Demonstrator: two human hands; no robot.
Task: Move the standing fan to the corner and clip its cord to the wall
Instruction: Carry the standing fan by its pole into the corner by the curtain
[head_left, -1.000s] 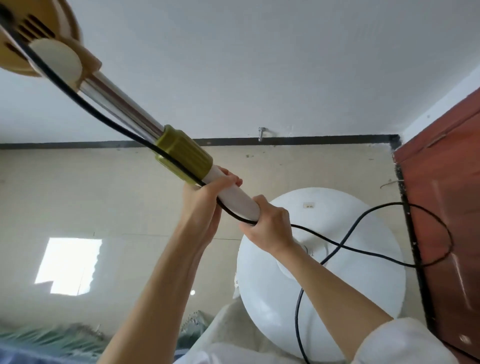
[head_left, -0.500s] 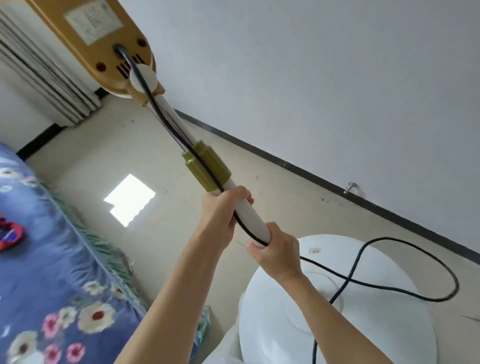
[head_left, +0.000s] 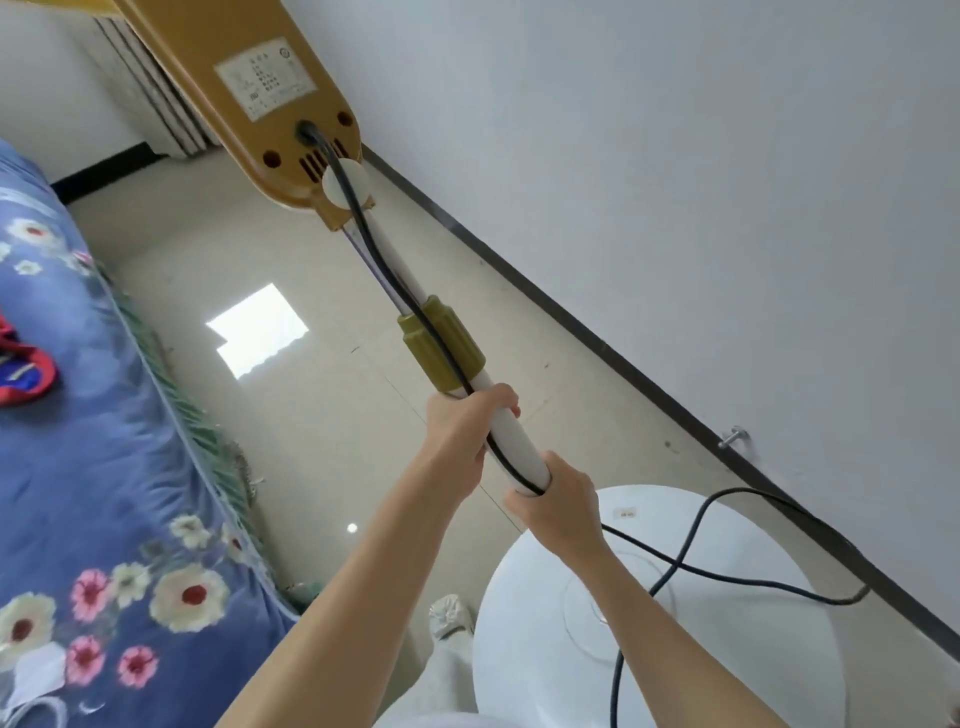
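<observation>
- At the frame's centre, the left hand (head_left: 460, 434) was wrapped around the fan pole (head_left: 511, 441), fingers closed on it and the cord (head_left: 691, 551).
- Just below, the right hand (head_left: 558, 506) gripped the pole's lower end.
- Lower right, the white base (head_left: 727, 639) sat near the wall (head_left: 675, 182).

Both forearms are bare from wrist to elbow, with no watch, ring or band showing on the left hand (head_left: 460, 434) or the right hand (head_left: 558, 506). Pale white clothing (head_left: 441, 691) covers the legs, and one light shoe (head_left: 448, 616) shows below.
</observation>
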